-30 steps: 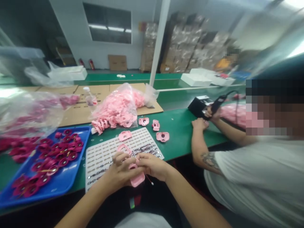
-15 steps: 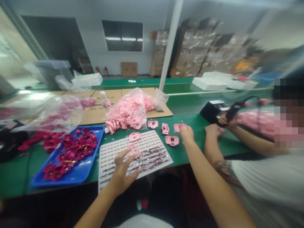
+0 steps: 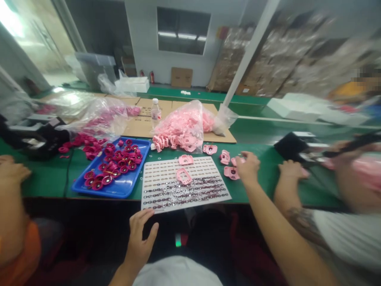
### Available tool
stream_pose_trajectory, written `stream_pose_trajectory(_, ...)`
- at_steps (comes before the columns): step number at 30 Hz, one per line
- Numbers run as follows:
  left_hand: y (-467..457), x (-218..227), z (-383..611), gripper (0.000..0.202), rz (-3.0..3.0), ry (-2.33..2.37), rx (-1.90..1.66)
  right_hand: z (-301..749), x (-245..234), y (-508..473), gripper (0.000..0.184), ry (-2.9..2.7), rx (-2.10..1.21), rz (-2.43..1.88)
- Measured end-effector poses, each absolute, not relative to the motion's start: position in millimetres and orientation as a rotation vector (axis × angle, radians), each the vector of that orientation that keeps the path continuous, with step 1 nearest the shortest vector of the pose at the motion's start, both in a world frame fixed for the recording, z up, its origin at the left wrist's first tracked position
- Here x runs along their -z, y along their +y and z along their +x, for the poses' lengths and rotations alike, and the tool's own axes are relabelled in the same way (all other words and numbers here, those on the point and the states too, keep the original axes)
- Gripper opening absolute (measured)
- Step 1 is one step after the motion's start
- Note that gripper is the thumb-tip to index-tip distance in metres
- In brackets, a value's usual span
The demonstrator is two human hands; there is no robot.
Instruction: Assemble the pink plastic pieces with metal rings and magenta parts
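Observation:
My left hand [image 3: 140,234] is held below the near edge of a white sheet [image 3: 154,163], its fingers apart and nothing in it. On the sheet lie rows of small dark, eye-shaped pieces and a scatter of clear bits. A pink plastic frame [image 3: 183,176] rests on these, with another pink casing [image 3: 186,159] behind it. To the right of the sheet, my right hand [image 3: 250,167] has its fingers closed on a pink casing [image 3: 237,161], partly hidden by the hand. Close by are more pink casings with dark round centres [image 3: 231,172].
A blue tray [image 3: 119,191] of magenta parts lies left of the sheet. Behind are a bag of pink parts [image 3: 181,125], a bottle [image 3: 155,109] and cardboard. Co-workers' arms reach in at both sides, near black devices [image 3: 44,137].
My left hand has drawn back from the pink frame, which now lies on the sheet. My right hand stays at the pink casing. The view has swung left, bringing in another person's arm.

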State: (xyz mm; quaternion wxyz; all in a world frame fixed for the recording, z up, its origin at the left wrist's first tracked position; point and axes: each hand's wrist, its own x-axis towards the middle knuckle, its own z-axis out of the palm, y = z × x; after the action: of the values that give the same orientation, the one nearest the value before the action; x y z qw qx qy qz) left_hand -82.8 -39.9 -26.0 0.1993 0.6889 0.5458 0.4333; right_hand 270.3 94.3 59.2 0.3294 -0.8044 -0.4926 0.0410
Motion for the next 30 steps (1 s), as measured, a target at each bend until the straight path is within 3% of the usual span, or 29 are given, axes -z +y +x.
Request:
stream_pose_trajectory(5,-60,55,-90,0.041,1.783,1.467,-1.229,180,-28,62,0.011,-1.832,-0.285,-1.71)
stream_pose_trajectory(13,-105,99,-94,0.033,1.538,1.495,-1.096,84,-8,55,0.017,-2.125,-0.348,-1.363)
stream_pose_trajectory(23,-139,136,-109,0.038,1.567,1.476,-1.135,44,-18,65,0.014,-2.438,-0.148,-1.297)
stream_pose_trajectory(30,-138,121,-117,0.031,1.492,1.485,-1.127,32,-40,66,0.014,-2.662,-0.079,-1.454)
